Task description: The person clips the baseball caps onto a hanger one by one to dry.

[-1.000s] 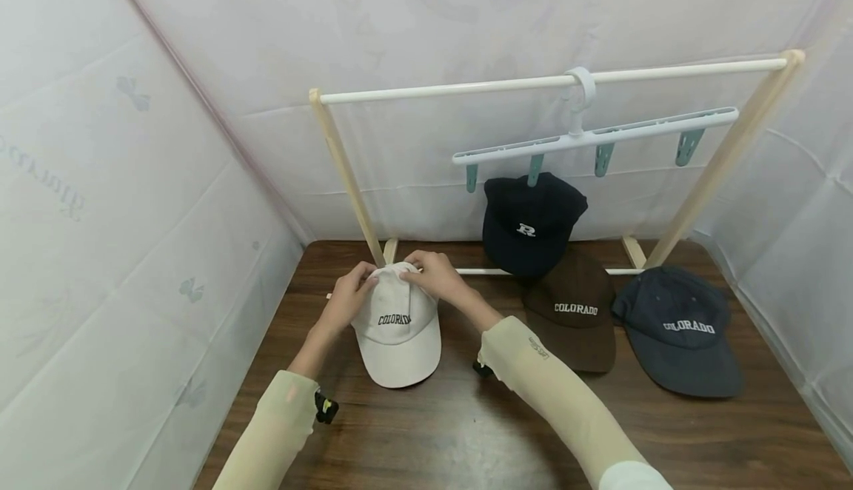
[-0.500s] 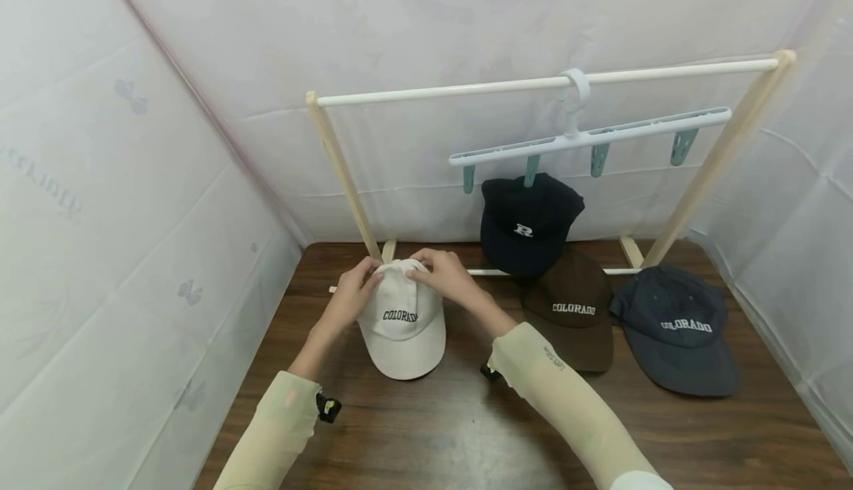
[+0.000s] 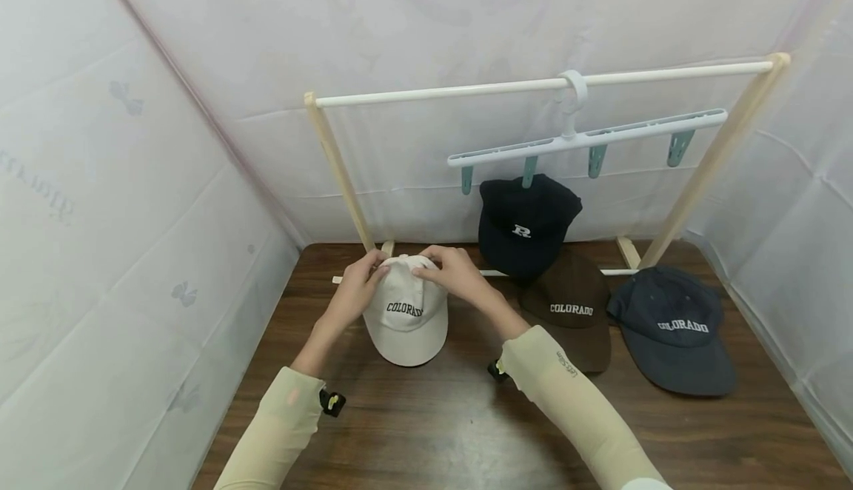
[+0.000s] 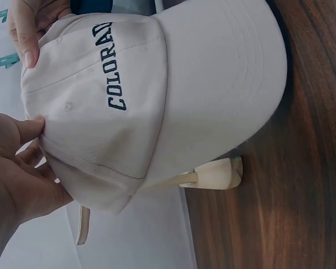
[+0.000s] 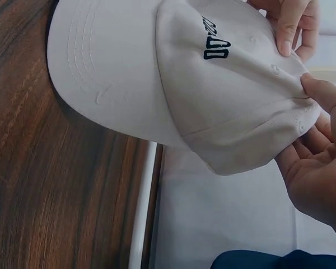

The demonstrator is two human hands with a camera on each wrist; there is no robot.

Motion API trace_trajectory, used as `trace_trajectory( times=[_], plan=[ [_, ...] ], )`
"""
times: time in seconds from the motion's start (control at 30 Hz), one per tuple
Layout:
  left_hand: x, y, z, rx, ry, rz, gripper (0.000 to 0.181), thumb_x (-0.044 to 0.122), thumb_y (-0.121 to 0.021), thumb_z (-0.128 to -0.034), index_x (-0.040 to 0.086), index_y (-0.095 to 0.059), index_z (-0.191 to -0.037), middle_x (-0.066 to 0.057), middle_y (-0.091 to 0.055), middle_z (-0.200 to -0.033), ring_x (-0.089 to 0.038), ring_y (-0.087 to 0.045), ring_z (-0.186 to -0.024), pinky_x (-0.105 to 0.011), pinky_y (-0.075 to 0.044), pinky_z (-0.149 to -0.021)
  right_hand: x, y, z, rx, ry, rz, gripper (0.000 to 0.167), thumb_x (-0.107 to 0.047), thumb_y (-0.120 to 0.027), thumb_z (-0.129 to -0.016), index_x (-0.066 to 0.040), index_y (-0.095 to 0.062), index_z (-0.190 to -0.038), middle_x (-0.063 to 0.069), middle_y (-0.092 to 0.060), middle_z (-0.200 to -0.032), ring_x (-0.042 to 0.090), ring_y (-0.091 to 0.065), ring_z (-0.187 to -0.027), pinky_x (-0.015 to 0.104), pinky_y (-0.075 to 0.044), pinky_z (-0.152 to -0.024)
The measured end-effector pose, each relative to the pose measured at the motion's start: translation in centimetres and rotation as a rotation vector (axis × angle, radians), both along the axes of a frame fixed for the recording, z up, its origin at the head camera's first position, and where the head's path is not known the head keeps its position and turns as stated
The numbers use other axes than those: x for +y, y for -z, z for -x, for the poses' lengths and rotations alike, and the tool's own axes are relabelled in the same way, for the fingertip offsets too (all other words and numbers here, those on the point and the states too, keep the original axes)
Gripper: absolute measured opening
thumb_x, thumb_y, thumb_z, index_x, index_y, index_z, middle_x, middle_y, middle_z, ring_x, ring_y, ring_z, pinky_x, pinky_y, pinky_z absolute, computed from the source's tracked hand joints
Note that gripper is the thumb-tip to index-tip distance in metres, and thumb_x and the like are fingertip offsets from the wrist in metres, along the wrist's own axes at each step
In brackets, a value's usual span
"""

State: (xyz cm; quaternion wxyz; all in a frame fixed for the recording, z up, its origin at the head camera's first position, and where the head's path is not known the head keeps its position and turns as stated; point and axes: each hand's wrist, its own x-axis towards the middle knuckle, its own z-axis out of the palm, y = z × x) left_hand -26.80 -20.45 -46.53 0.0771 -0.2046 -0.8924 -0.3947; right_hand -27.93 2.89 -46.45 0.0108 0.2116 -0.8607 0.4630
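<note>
A white cap (image 3: pixel 403 316) with dark COLORADO lettering is held at its crown by both hands, brim toward the person. On the left of the crown, my left hand (image 3: pixel 355 290) pinches the fabric, thumb on the front and fingers behind, as the left wrist view shows of the cap (image 4: pixel 106 95). My right hand (image 3: pixel 460 277) grips the crown's other side the same way; in the right wrist view its thumb (image 5: pixel 325 92) presses the cloth. A strap end (image 4: pixel 83 224) sticks out behind the cap.
A rack (image 3: pixel 440 94) carries a white hanger (image 3: pixel 586 138) with several green clips. From one clip hangs a navy cap (image 3: pixel 523 227) marked R. A brown cap (image 3: pixel 571 309) and a dark grey-blue cap (image 3: pixel 676 331) lie on the wooden table (image 3: pixel 426 431) at right.
Both hands have shifted the white cap slightly right and away from the person, with its brim now farther up the view. The grip looks the same; the other caps stay put.
</note>
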Motion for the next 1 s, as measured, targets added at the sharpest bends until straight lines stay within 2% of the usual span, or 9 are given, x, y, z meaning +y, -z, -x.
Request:
trace_trajectory(
  times=[0.27, 0.47, 0.83, 1.0],
  plan=[
    [0.5, -0.8, -0.4, -0.003, 0.001, -0.014, 0.014, 0.012, -0.058, -0.1037, 0.007, -0.064, -0.115, -0.012, -0.071, -0.108, -0.027, -0.067, -0.099, -0.044, -0.055, -0.081, 0.8, -0.5, -0.1, 0.032, -0.019, 0.002, 0.021, -0.032, -0.074, -0.095, -0.017, -0.074, -0.109, -0.002, -0.073, -0.107, 0.013, -0.068, -0.097, 0.031, -0.057, -0.077],
    [1.1, -1.2, -0.5, 0.024, -0.003, -0.016, 0.015, 0.012, -0.06, -0.103, 0.005, -0.064, -0.115, -0.013, -0.07, -0.113, -0.028, -0.068, -0.105, -0.047, -0.057, -0.085, 1.2, -1.0, -0.5, 0.05, -0.006, -0.002, 0.02, -0.032, -0.074, -0.095, -0.017, -0.073, -0.109, -0.002, -0.074, -0.108, 0.014, -0.068, -0.099, 0.032, -0.057, -0.077],
    [2.2, -1.7, -0.5, 0.073, 0.014, -0.008, 0.012, 0.01, -0.059, -0.103, 0.007, -0.064, -0.113, -0.012, -0.07, -0.109, -0.031, -0.069, -0.104, -0.047, -0.058, -0.084, 2.2, -1.4, -1.0, 0.11, -0.014, 0.021, 0.018, -0.03, -0.074, -0.095, -0.015, -0.073, -0.106, 0.0, -0.075, -0.106, 0.016, -0.071, -0.101, 0.033, -0.059, -0.077],
    [2.7, -2.1, -0.7, 0.073, 0.02, -0.021, 0.013, 0.011, -0.059, -0.103, 0.006, -0.065, -0.114, -0.013, -0.07, -0.111, -0.03, -0.069, -0.105, -0.047, -0.058, -0.085, 2.7, -1.7, -1.2, 0.122, -0.012, 0.021, 0.019, -0.032, -0.074, -0.095, -0.016, -0.073, -0.106, -0.002, -0.074, -0.105, 0.017, -0.071, -0.103, 0.034, -0.059, -0.079]
  ],
)
